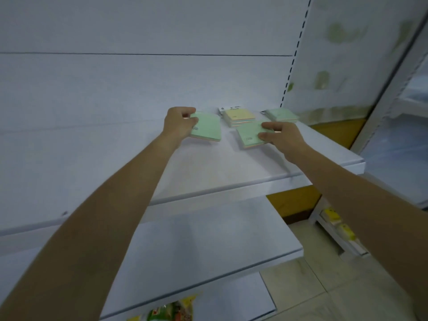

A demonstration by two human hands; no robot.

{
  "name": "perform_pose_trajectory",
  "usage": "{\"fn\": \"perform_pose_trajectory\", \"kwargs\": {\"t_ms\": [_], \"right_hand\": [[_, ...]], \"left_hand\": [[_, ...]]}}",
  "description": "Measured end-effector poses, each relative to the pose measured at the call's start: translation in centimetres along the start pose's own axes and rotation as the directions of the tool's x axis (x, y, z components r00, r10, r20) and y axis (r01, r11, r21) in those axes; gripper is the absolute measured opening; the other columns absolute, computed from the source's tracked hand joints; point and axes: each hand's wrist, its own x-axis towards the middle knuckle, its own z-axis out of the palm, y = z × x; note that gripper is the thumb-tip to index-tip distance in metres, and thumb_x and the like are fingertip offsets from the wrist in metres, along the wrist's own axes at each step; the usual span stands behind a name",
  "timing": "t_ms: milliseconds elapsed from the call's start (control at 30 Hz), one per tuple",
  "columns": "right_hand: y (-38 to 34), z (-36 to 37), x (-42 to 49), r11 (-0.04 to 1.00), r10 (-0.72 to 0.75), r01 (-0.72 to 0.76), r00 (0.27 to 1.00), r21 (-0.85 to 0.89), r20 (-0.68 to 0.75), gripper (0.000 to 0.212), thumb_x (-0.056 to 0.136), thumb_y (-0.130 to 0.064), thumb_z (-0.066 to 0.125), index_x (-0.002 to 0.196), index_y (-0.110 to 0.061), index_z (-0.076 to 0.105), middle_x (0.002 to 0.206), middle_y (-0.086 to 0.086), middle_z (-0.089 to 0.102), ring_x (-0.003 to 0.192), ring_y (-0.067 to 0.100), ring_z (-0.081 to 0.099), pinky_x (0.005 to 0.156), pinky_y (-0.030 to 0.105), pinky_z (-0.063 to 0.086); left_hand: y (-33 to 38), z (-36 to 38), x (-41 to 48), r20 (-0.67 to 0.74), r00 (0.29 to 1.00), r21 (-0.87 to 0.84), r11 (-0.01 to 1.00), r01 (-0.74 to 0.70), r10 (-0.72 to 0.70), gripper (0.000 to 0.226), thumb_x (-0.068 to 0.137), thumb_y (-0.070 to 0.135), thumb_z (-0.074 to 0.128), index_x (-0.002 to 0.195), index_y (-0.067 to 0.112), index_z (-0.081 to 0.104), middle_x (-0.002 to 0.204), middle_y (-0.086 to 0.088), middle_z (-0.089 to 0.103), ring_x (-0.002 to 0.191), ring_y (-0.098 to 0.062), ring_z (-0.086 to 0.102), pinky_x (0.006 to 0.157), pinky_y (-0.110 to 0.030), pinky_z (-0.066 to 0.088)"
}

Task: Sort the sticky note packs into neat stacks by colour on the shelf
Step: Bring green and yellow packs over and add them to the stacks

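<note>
Left pack: a pale green square paper sticky note pack (207, 129) is at the fingertips of the left hand (179, 122), over the white metal shelf (220, 167). I cannot tell whether it lies flat or is lifted a little.
Right pack: a second pale green square pack (249, 135) is just to the inner side of the right hand (282, 136), on the same shelf.
Other packs: a yellow-topped stack of packs (239, 117) stands just beyond both hands and between them. A third green pack (281, 114) lies just beyond the right hand.
Handling: the packs are probably light and quite stiff as a block. If they are wrapped, the wrap may be slippery. The corners can bend, and a stack can slide when it is pushed.
Where to hold: I judge the best hold is on two opposite edges, thumb against fingers, not on a corner.
Left hand: it grips the outer far corner of its pack with curled fingers.
Right hand: it pinches the outer edge of its pack, fingers on top and thumb at the near side.
Arms: both are stretched far forward and point a little toward each other.
</note>
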Motion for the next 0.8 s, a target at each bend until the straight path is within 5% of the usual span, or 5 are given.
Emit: {"fn": "perform_pose_trajectory", "kwargs": {"t_ms": [133, 267, 333, 533, 800], "right_hand": [[1.3, -3.6, 3.4, 0.999, -0.034, 0.032, 0.998, -0.036, -0.052, 0.045, 0.08, -0.007, 0.067, 0.123, -0.005, 0.056, 0.115, 0.007, 0.054, 0.1, 0.014, 0.05, 0.076, 0.014, 0.043], [2.4, -7.1, 6.9, 1.0, -0.004, 0.007, 0.994, 0.03, -0.105, 0.044, 0.079, -0.006, 0.068, 0.122, -0.004, 0.057, 0.126, 0.014, 0.054, 0.106, 0.022, 0.054, 0.104, 0.033, 0.044], [2.9, -9.0, 8.2, 0.998, 0.026, -0.018, 0.99, 0.057, -0.14, 0.044, 0.079, -0.005, 0.068, 0.121, -0.004, 0.056, 0.124, 0.014, 0.055, 0.11, 0.025, 0.057, 0.104, 0.036, 0.045], [4.1, -13.9, 11.7, 0.994, 0.028, -0.006, 0.979, 0.111, -0.201, 0.045, 0.085, -0.005, 0.062, 0.127, 0.0, 0.051, 0.115, 0.008, 0.054, 0.092, 0.014, 0.057, 0.063, 0.003, 0.05], [5.2, -17.7, 18.3, 0.988, -0.002, 0.022, 0.991, 0.15, -0.133, 0.044, 0.081, -0.008, 0.067, 0.124, -0.003, 0.055, 0.121, 0.012, 0.058, 0.095, 0.017, 0.06, 0.08, 0.017, 0.053]], "left_hand": [[1.7, 4.8, 2.3, 0.013, 0.999, 0.043, 0.998, -0.036, 0.035, 0.037, 0.085, 0.004, 0.058, 0.122, 0.005, 0.059, 0.123, -0.012, 0.059, 0.111, -0.02, 0.055, 0.098, -0.031, 0.044], [3.1, 9.2, 5.4, 0.044, 0.997, -0.007, 0.997, -0.071, 0.071, 0.038, 0.083, 0.002, 0.059, 0.121, 0.002, 0.059, 0.117, -0.015, 0.059, 0.099, -0.014, 0.05, 0.102, -0.036, 0.046], [3.6, 11.6, 6.7, 0.051, 0.996, -0.02, 0.997, -0.075, 0.076, 0.038, 0.083, 0.002, 0.059, 0.121, 0.002, 0.059, 0.112, -0.013, 0.06, 0.099, -0.017, 0.053, 0.102, -0.034, 0.046], [5.0, 18.3, 8.4, 0.089, 0.993, -0.048, 0.996, -0.075, 0.079, 0.043, 0.076, 0.009, 0.065, 0.118, 0.002, 0.061, 0.102, -0.009, 0.058, 0.099, -0.019, 0.056, 0.101, -0.034, 0.047], [5.4, 25.9, 10.3, 0.036, 0.999, 0.005, 1.0, -0.02, 0.02, 0.038, 0.082, 0.006, 0.063, 0.12, 0.001, 0.06, 0.096, -0.007, 0.054, 0.093, -0.017, 0.052, 0.098, -0.034, 0.047]]}}
